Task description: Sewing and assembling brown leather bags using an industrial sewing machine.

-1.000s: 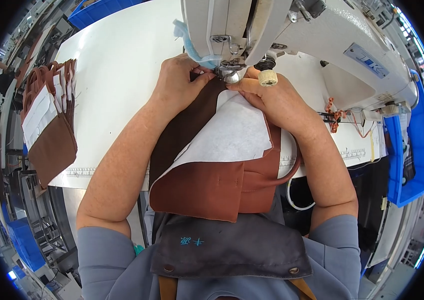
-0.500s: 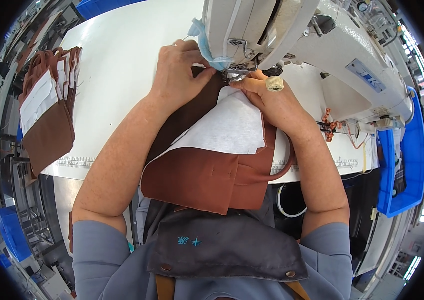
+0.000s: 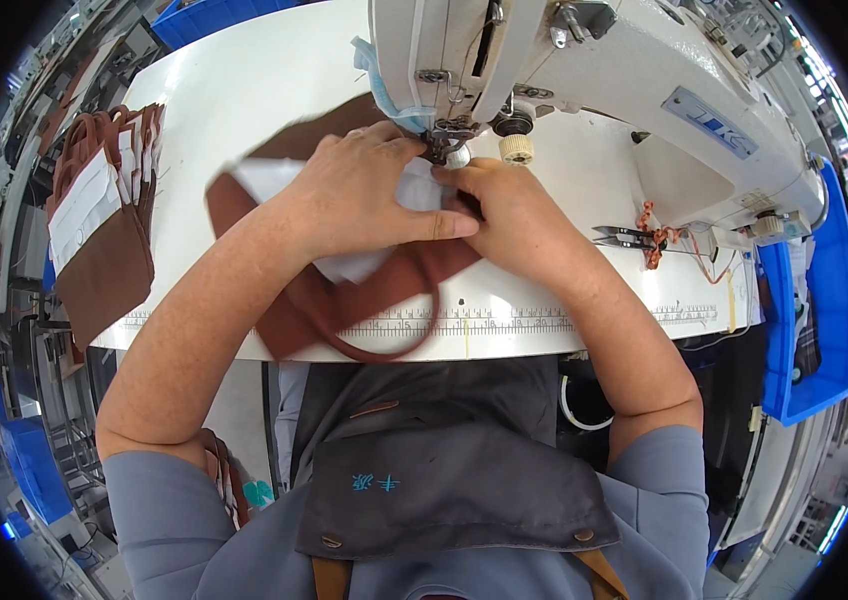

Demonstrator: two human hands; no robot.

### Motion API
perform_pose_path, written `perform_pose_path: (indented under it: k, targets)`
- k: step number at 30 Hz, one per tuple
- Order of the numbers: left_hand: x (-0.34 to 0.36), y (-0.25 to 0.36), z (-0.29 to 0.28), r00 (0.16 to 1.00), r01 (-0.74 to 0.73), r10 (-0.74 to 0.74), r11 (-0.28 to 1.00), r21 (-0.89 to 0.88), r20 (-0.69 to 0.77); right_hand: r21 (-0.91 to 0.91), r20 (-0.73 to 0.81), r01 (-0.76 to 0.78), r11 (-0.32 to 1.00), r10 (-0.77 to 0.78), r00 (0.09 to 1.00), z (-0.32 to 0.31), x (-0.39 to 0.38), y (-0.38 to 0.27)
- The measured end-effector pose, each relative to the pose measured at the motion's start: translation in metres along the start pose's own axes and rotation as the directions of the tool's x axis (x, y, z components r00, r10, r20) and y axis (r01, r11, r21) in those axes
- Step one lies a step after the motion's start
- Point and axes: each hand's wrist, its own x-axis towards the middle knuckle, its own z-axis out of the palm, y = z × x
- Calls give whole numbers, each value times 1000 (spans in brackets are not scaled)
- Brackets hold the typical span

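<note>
A reddish-brown bag piece (image 3: 394,297) with a loop handle (image 3: 384,356) and a white backing (image 3: 352,266) lies on the table under the sewing machine head (image 3: 449,75). It is partly smeared by motion. Over it my left hand (image 3: 359,190) rests flat, fingers near the presser foot (image 3: 439,150) and thumb stretched toward my right hand. My right hand (image 3: 509,210) has curled fingers closed on the edge of the piece, just right of the presser foot. Both hands hide part of the backing.
At left hangs a stack of similar brown pieces with handles (image 3: 109,215). Black thread snips (image 3: 626,238) with an orange-wrapped cord lie at right, near a blue bin (image 3: 824,370). A ruler strip (image 3: 514,322) runs along the front edge; a light-blue cloth strip (image 3: 376,80) hangs on the machine.
The bag piece has swung round to the left, off my lap and onto the table, with its handle now toward me. My left hand has moved over the backing.
</note>
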Motion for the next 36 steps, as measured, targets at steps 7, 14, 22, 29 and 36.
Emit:
perform_pose_path:
  k: [7, 14, 22, 29, 36]
  targets:
    - [-4, -15, 14, 997, -39, 42, 998, 47, -67, -7, -13, -43, 999, 43, 999, 0, -5, 0]
    - [-17, -21, 28, 964, -229, 215, 970, -76, -157, -323, -93, 212, 923, -253, 963, -3, -11, 18]
    - [-11, -31, 17, 942, -316, 315, 949, 15, -117, -337, -131, 232, 913, -289, 948, 2, -9, 13]
    - [0, -34, 12, 937, -334, 333, 943, 13, -109, -385, -140, 211, 898, -283, 949, 3, -3, 16]
    - [6, -20, 35, 941, -152, 210, 963, 224, -266, -366, -184, 191, 911, -272, 945, 6, 1, 20]
